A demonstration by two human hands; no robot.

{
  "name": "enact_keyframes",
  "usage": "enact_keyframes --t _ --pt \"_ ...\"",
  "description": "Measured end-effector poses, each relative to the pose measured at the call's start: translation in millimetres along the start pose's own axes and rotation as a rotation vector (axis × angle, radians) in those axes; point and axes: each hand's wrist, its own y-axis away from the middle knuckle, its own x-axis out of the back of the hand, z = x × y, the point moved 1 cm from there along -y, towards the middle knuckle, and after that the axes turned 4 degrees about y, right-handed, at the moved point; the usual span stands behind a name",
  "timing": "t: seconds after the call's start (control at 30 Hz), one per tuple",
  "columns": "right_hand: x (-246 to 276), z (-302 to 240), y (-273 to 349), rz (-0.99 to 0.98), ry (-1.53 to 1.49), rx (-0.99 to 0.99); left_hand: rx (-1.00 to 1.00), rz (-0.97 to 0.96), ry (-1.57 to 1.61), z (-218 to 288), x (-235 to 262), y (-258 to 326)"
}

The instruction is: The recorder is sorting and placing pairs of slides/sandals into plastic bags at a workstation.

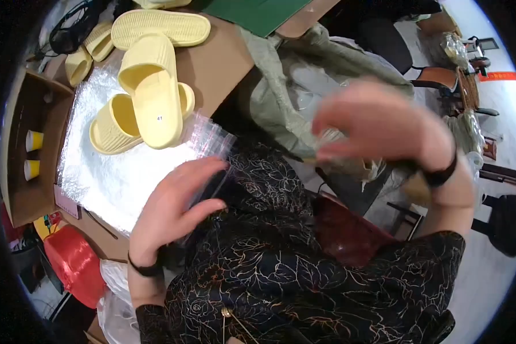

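Note:
My left hand is at the near edge of the table, its thumb spread away from the stretched fingers. Clear plastic bags lie just beyond its fingertips, and see-through film shows near the thumb. Blurred by motion, my right hand is raised over a woven sack, thumb and fingers apart with nothing visible between them. A pale yellow slide slipper rests across another yellow slipper on a shiny silver sheet. Behind them, another yellow slipper lies sideways.
More yellow slippers sit at the far left beside a black cable. An open cardboard box holding yellow-and-white cups stands left. A red shiny bundle is near the lower left. Chairs stand at the right.

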Motion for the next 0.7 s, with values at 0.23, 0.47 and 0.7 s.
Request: enact_keyframes --t 0.23,0.47,0.7 --pt "57 33 58 0.289 0.100 0.038 -0.043 -0.234 0.082 -38 -104 -88" --pt "99 156 123 0.277 0.074 0.068 -0.145 -0.394 0.169 -41 -181 -126" --pt "148 236 131 0.268 0.020 -0.014 -0.137 -0.614 0.545 -16 -186 -133"
